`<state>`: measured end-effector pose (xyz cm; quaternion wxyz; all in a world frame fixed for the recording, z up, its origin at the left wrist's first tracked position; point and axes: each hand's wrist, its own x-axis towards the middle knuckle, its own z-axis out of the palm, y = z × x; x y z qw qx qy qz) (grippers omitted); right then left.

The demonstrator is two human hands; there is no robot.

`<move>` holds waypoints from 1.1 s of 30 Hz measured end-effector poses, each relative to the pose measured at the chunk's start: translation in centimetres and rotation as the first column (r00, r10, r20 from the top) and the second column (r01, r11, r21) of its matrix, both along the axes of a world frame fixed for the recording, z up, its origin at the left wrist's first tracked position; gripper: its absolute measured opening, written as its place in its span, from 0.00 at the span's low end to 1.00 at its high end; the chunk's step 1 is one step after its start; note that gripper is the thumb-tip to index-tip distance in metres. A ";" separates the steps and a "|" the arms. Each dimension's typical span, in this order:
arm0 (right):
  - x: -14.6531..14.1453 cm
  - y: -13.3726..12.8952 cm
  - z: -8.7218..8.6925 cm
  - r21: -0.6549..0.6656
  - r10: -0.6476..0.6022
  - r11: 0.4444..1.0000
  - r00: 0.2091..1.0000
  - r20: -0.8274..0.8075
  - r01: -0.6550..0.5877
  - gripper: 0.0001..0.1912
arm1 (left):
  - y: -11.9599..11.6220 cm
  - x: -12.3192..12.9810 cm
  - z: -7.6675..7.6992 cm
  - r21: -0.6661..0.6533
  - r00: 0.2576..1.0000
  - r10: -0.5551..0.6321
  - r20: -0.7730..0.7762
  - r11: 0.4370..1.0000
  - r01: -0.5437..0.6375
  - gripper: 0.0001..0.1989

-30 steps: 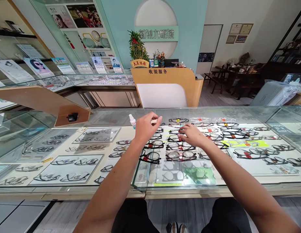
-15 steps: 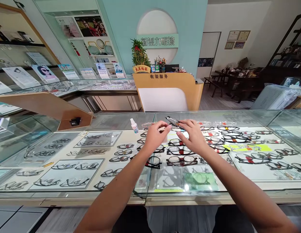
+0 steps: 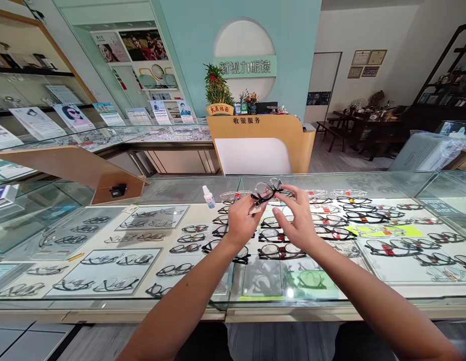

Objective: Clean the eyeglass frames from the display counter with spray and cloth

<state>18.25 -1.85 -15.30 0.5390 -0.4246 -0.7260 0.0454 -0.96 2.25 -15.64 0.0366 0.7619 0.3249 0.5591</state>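
A pair of dark-framed eyeglasses [image 3: 266,192] is held up, tilted, above the glass counter. My left hand [image 3: 241,220] is closed on one side of the frame, with a small pale item [image 3: 255,208] showing at its fingers; what it is I cannot make out. On the other side, the fingers of my right hand [image 3: 299,216] grip the eyeglasses near the far lens, its thumb standing apart. Beneath both hands, rows of eyeglasses lie in the display case, among them a dark pair with a red tag [image 3: 281,250].
A small white spray bottle [image 3: 208,196] stands on the counter left of my hands. Further left a slanted wooden board [image 3: 75,165] rises from the glass counter [image 3: 203,307]. Beyond is a wooden cashier desk [image 3: 255,125]; a plastic-wrapped box [image 3: 424,150] sits at right.
The eyeglasses have turned from nearly edge-on to showing their lenses, and now sit between both hands. My left hand has shifted slightly in and round the frame.
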 end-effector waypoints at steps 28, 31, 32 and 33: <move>2.0 2.4 1.3 -0.289 -0.158 0.457 0.243 -0.957 -0.841 0.06 | 0.5 -0.5 0.1 0.289 0.998 -0.062 -0.017 0.955 0.064 0.12; 2.4 2.3 1.8 -0.322 -0.173 0.397 0.274 -0.946 -0.859 0.04 | 0.8 -0.3 0.4 0.087 0.973 -0.023 0.229 0.996 0.004 0.07; 2.4 2.3 1.8 -0.326 -0.185 0.382 0.274 -0.944 -0.865 0.03 | 0.8 -0.2 0.5 0.000 0.956 -0.004 0.293 1.000 0.004 0.07; 2.4 2.4 1.8 -0.326 -0.196 0.373 0.269 -0.943 -0.869 0.04 | 0.9 -0.3 0.7 -0.085 0.935 0.015 0.354 0.996 0.016 0.09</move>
